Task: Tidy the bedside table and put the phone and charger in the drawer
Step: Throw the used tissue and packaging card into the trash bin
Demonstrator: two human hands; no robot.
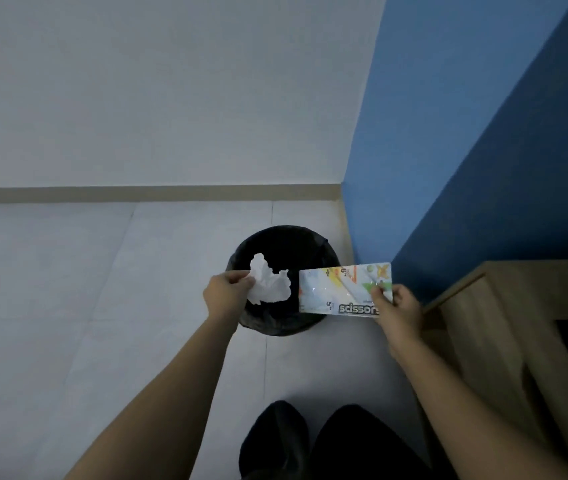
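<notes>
Step in hand: rubbish disposal. Left hand [224,292] pinching crumpled tissue [269,285], right hand [397,308] clamping scissors packaging [341,289], both above bin [277,322]. Next: release both grips over opening.

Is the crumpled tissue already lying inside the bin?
No. The left hand holds the crumpled tissue above the black bin, pinched at its edge and not released.
</notes>
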